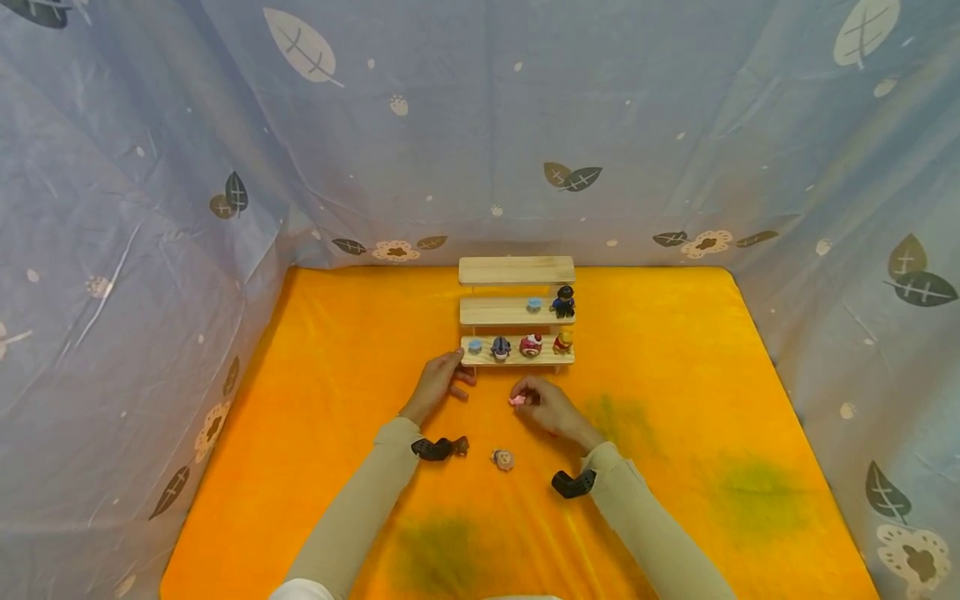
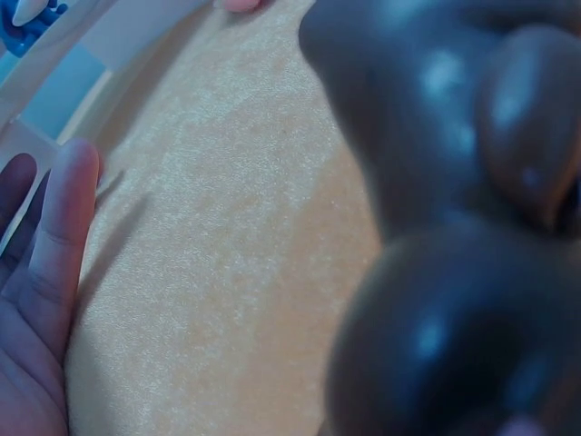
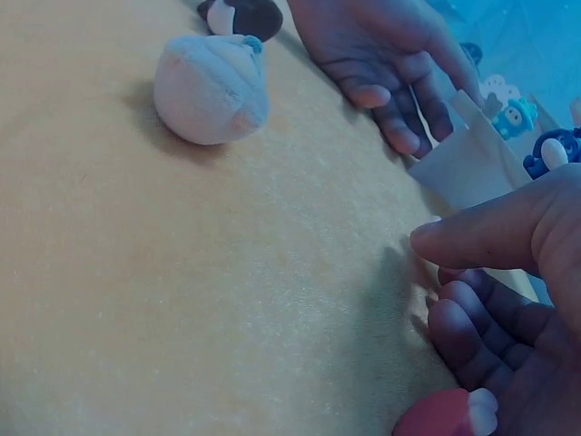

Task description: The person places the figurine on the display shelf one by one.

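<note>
My left hand [image 1: 437,382] rests at the near left corner of a three-tier wooden shelf [image 1: 517,269], fingers fairly straight against its side. My right hand [image 1: 551,410], in front of the shelf, pinches a small pink thing [image 1: 517,401] between thumb and fingertips; its kind is too small to tell. A red piece with a white end [image 3: 440,414] shows below that hand in the right wrist view. On the lowest tier stand a light-blue piece [image 1: 475,347], a grey-purple donkey figure [image 1: 500,348], a red and white figure [image 1: 531,345] and a yellow bear figure [image 1: 563,342].
The middle tier carries another light-blue piece [image 1: 534,305] and a dark-haired doll [image 1: 564,302]. A pale round toy [image 1: 503,459] and a brown toy [image 1: 461,447] lie on the orange cloth [image 1: 360,333] between my forearms. Patterned curtains [image 1: 480,125] enclose the table.
</note>
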`<state>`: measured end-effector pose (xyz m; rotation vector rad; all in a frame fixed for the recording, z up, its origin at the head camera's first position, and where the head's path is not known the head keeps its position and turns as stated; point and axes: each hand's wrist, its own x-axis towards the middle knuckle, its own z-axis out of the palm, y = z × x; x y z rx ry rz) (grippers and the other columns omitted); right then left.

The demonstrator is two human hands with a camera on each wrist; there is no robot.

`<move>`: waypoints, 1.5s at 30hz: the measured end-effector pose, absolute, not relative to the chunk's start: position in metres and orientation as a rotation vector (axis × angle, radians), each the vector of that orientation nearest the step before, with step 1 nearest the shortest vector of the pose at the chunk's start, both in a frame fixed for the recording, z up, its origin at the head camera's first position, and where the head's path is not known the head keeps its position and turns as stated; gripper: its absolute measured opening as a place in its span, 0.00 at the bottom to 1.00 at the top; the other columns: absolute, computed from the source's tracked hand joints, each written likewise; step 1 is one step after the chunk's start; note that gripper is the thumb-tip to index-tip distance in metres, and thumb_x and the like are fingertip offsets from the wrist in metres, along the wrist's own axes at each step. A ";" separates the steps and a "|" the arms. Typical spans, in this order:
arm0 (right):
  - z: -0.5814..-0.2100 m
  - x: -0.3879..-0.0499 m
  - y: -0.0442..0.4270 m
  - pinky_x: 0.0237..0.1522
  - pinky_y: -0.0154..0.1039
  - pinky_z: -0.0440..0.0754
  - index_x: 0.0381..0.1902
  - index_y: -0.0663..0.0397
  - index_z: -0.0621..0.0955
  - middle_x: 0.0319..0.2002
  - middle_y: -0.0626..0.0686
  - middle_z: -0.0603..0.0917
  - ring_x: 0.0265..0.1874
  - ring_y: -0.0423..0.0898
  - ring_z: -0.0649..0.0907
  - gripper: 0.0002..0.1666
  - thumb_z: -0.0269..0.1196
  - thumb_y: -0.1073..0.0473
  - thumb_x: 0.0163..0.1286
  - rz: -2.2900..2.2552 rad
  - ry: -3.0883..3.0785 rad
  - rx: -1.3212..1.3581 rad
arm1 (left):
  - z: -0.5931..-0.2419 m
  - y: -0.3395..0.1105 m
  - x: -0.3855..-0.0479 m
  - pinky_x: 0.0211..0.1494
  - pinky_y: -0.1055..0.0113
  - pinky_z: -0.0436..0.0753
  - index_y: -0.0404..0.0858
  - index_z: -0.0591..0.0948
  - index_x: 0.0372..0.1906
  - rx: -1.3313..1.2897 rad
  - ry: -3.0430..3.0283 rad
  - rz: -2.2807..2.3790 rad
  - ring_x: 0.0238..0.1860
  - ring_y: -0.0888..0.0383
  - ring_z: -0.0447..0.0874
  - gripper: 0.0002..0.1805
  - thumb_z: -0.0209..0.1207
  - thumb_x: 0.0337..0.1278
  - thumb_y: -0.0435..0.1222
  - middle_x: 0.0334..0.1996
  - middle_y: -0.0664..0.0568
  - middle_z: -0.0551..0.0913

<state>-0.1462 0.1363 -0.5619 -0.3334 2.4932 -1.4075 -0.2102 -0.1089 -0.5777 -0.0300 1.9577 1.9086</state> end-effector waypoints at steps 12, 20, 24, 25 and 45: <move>-0.560 -0.149 0.135 0.44 0.37 0.79 0.54 0.62 0.79 0.46 0.58 0.83 0.39 0.45 0.78 0.13 0.61 0.66 0.74 -1.431 2.461 -0.233 | -0.578 -0.109 -0.210 0.33 0.60 0.91 0.31 0.83 0.49 0.016 2.001 1.903 0.21 0.57 0.86 0.33 0.49 0.75 0.59 0.33 0.45 0.87; -0.557 -0.148 0.137 0.29 0.33 0.76 0.43 0.51 0.85 0.38 0.51 0.86 0.25 0.40 0.75 0.10 0.66 0.51 0.72 -1.432 2.407 -0.127 | -0.577 -0.109 -0.208 0.33 0.62 0.91 0.30 0.82 0.51 0.010 1.984 1.900 0.22 0.58 0.86 0.32 0.48 0.76 0.57 0.33 0.44 0.86; -0.556 -0.148 0.138 0.37 0.37 0.83 0.45 0.52 0.85 0.42 0.53 0.88 0.33 0.44 0.82 0.11 0.64 0.52 0.74 -1.490 2.371 -0.111 | -0.577 -0.109 -0.208 0.32 0.62 0.91 0.30 0.81 0.51 0.006 1.976 1.901 0.22 0.58 0.86 0.32 0.48 0.77 0.57 0.34 0.44 0.86; -0.557 -0.148 0.138 0.44 0.39 0.84 0.47 0.54 0.85 0.44 0.54 0.88 0.39 0.45 0.84 0.11 0.64 0.54 0.74 -1.501 2.367 -0.129 | -0.577 -0.109 -0.208 0.32 0.62 0.91 0.29 0.81 0.51 0.006 1.975 1.902 0.22 0.58 0.86 0.32 0.48 0.77 0.57 0.34 0.44 0.86; -0.554 -0.144 0.146 0.25 0.35 0.81 0.56 0.61 0.82 0.44 0.63 0.85 0.29 0.48 0.83 0.16 0.58 0.58 0.78 -1.608 2.215 -0.183 | -0.576 -0.109 -0.209 0.33 0.61 0.91 0.31 0.82 0.46 0.011 1.933 1.917 0.20 0.58 0.86 0.29 0.49 0.77 0.55 0.31 0.47 0.86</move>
